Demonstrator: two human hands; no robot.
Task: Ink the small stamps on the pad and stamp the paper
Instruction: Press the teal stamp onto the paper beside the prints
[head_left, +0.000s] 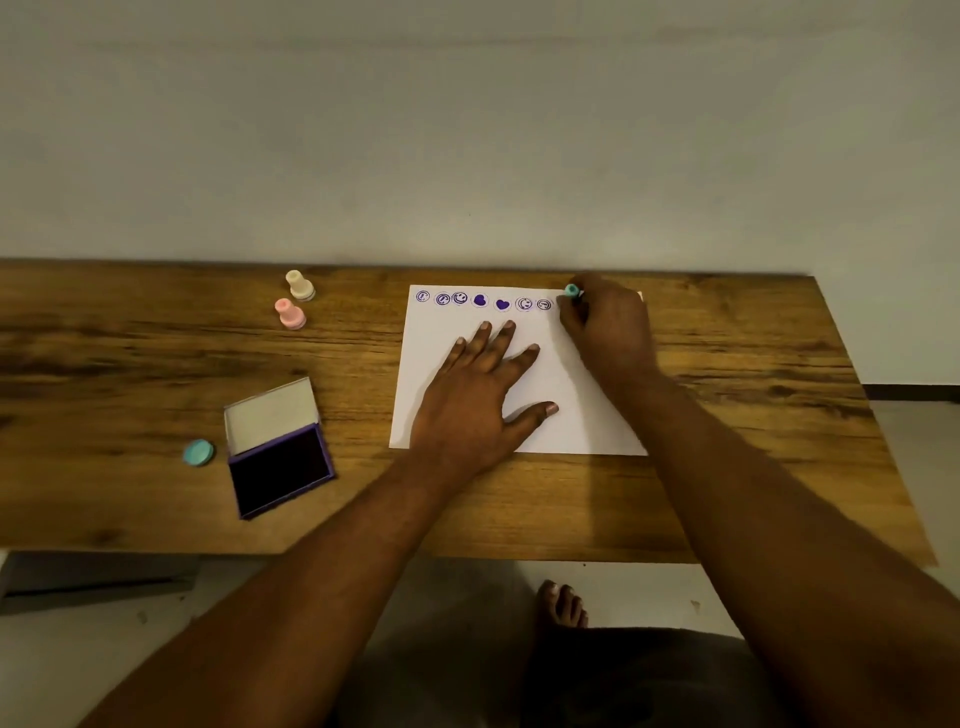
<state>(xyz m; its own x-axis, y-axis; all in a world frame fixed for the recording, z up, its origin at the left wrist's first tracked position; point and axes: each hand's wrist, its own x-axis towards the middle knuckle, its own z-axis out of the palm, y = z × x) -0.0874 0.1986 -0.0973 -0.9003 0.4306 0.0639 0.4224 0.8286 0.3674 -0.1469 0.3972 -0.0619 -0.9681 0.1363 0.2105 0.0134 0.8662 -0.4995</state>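
A white sheet of paper (582, 421) lies on the wooden table, with a row of several purple stamp marks (483, 300) along its far edge. My left hand (478, 400) rests flat on the paper, fingers spread. My right hand (608, 322) grips a small teal stamp (572, 290) and holds it down at the right end of the row; its base is hidden by my fingers. A purple ink pad (278, 467) sits open to the left of the paper, lid raised. A cream stamp (300, 285) and a pink stamp (290, 313) stand upright at the far left.
A teal cap (198, 452) lies left of the ink pad. The table (130, 353) backs onto a pale wall; its near edge runs in front of my arms. My foot (563, 605) shows on the floor below.
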